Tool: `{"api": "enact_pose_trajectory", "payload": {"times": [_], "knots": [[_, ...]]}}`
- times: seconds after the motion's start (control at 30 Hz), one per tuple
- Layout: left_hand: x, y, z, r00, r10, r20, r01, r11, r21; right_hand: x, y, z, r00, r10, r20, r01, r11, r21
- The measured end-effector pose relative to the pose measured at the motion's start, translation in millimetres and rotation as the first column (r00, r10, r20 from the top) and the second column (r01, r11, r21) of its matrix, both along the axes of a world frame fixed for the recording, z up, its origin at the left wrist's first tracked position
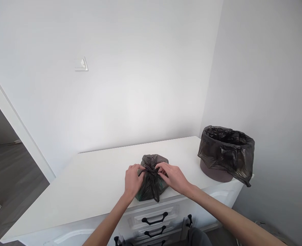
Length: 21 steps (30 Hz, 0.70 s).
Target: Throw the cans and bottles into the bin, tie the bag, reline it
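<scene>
Head view: black bag sat near front edge of table, fingers of left hand and right hand pinching its gathered top. Thin plastic looked likely to tear if pulled too hard; a backward tug could drag it off.

Bag at the front of the dresser, bin over at the right end.
The bag sits by the dresser top's front edge, the left hand at the left of its neck, the right hand at the right. Well off to the right stands the bin, a liner in it and folded down over its rim, near the side wall. Behind it all runs the back wall, a switch up on its left part; the doorway lies farther left.
</scene>
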<state>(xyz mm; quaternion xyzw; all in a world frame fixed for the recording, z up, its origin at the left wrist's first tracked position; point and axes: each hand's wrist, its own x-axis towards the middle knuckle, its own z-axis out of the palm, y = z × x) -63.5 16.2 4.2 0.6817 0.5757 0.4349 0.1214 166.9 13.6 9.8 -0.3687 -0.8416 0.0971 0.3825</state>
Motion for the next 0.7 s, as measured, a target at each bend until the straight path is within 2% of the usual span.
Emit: {"api": "enact_pose_trajectory", "payload": {"times": [0.1,0.27,0.33,0.4,0.53,0.6,0.7], "knots": [[-19,8,-1.1,0.979,0.102,0.179,-0.085,0.991,-0.099,20,-2,-3.8,0.994,-0.041,-0.099,0.033,0.997,-0.076],[-51,11,-7.2,0.88,0.283,0.382,-0.17,0.938,-0.303,39,-4,-7.0,0.981,-0.075,-0.18,0.053,0.991,-0.126],[-54,10,-5.8,0.85,0.32,0.418,-0.194,0.928,-0.318,36,-7,-1.5,0.99,-0.077,-0.12,0.062,0.99,-0.125],[-52,12,-1.6,0.841,0.308,0.446,-0.186,0.937,-0.295,28,-10,7.5,0.996,-0.091,0.02,0.092,0.989,-0.117],[-47,25,7.4,0.829,0.218,0.515,-0.05,0.946,-0.32,13,-14,24.5,0.944,-0.102,0.314,0.106,0.994,0.003],[-52,33,8.3,0.799,0.242,0.551,-0.028,0.93,-0.368,18,-17,27.4,0.941,-0.086,0.327,0.07,0.996,0.061],[-70,37,6.2,0.754,0.325,0.571,-0.07,0.904,-0.423,40,-25,26.1,0.965,-0.082,0.248,0.058,0.993,0.102]]}}
